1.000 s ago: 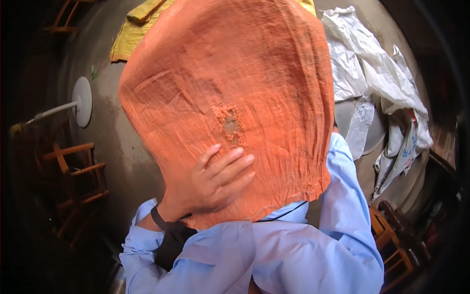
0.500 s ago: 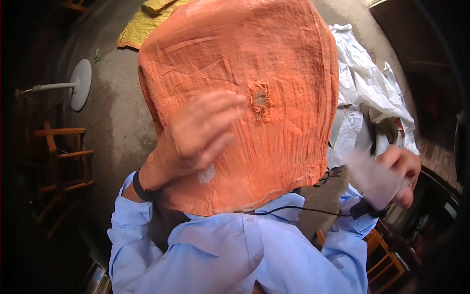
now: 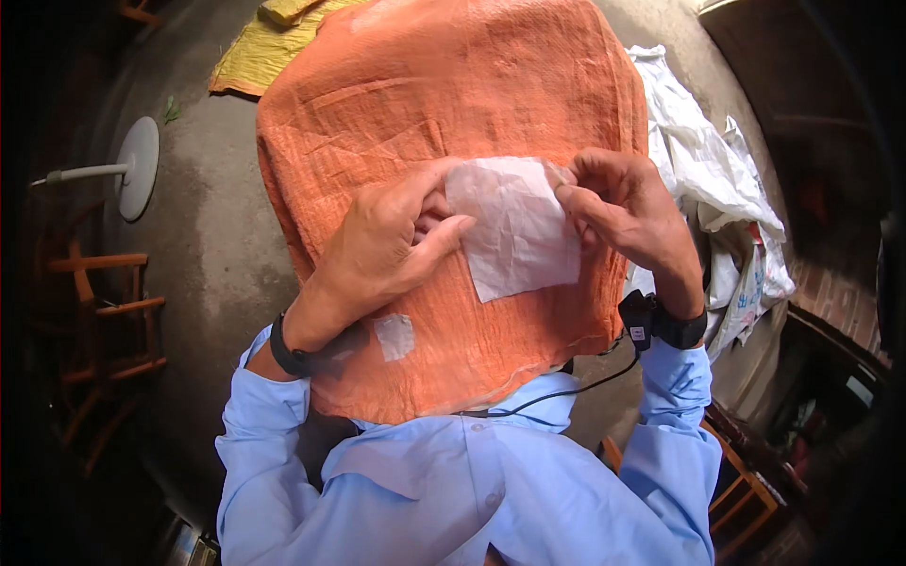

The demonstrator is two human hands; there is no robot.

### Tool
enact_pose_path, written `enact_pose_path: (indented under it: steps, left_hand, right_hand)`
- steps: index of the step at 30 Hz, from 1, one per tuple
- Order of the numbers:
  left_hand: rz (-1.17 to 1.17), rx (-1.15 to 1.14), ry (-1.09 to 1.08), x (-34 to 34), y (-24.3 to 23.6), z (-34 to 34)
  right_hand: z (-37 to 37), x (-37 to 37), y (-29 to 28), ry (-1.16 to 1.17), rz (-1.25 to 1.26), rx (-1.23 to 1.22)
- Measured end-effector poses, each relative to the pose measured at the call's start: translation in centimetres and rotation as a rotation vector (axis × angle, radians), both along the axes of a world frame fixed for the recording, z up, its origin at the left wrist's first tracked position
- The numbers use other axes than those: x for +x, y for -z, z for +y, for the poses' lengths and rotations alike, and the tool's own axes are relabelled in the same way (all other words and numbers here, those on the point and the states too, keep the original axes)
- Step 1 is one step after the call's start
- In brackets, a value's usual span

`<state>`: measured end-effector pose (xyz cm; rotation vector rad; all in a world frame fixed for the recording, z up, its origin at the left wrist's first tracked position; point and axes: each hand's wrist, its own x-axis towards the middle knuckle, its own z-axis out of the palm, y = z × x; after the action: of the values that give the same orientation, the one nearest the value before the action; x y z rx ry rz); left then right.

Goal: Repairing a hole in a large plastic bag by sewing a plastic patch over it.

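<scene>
An orange woven sack (image 3: 406, 123) is spread out flat in front of me, its near edge against my shirt. Over its middle is a thin, creased, whitish square patch (image 3: 524, 241); the frayed hole seen earlier is hidden beneath. At the patch's upper right corner, my right hand (image 3: 628, 208) pinches it between thumb and fingers. My left hand (image 3: 392, 231) is at the left edge, fingers curled and thumb against the patch, closed on that side. A smaller whitish square (image 3: 394, 337) sits on the sack near my left wrist.
Crumpled white sacks (image 3: 708, 174) lie on the floor to the right, and a yellow sack (image 3: 250, 52) at the far left. A round white stand base (image 3: 140, 170) and a wooden chair (image 3: 113, 302) are on the left. A black cable (image 3: 538, 401) runs to my right wrist.
My right hand has come in from the right, bringing the whitish patch over the hole. My left hand has shifted slightly and closed at the patch's left edge.
</scene>
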<state>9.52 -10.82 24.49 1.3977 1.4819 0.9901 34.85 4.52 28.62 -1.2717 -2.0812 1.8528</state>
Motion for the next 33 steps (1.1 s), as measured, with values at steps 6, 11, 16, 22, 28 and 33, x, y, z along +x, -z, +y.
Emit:
enact_pose_path:
  steps: [6,11,16,22,28,33]
  left_hand:
    - [-0.086,-0.129,-0.067,0.6,-0.8,1.0]
    - [-0.044,-0.123,-0.082,0.6,-1.1,1.1]
    - [0.005,-0.137,-0.085,0.7,-1.7,1.1]
    - [-0.036,-0.131,-0.114,0.9,-1.5,1.1]
    - [-0.120,-0.136,-0.213,1.4,-1.7,1.4]
    - [0.109,0.121,-0.125,1.0,-1.3,1.0]
  right_hand:
    - [0.1,-0.4,0.1,0.189,0.029,-0.087]
    - [-0.5,-0.8,1.2,0.185,0.092,0.079]
    - [-0.9,-1.7,1.4,0.210,0.052,0.241]
    - [-1.1,-1.2,1.8,0.265,0.131,0.171]
    - [-1.0,-0.2,1.8,0.253,0.208,0.061]
    - [-2.4,0.2,0.7,0.312,0.273,0.062]
